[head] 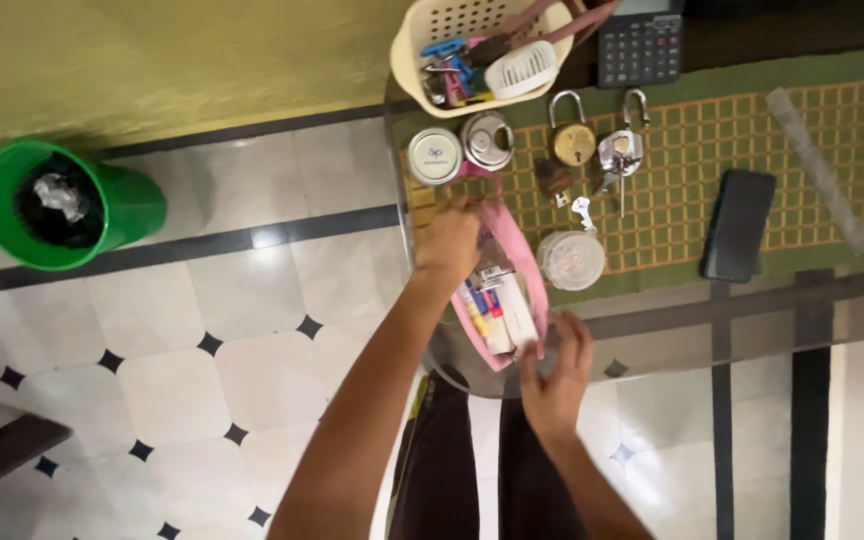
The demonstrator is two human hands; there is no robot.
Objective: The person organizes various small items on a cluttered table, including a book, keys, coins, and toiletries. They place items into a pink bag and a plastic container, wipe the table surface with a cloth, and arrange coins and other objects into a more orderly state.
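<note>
Pink pouch (527,262) lies open at glass bench (652,330) near edge, packed with small tubes. Left hand (449,238) pinches far end; right hand (555,372) closed on near end. Risk: pouch overhanging edge may tip, spilling contents onto tiled floor (202,330); elbow sweep could knock clear jar (571,259).

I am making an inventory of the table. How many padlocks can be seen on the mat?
2. A brass padlock lies near the basket; a silver padlock lies just right of it, below the calculator. Others may be hidden inside the basket.
</note>
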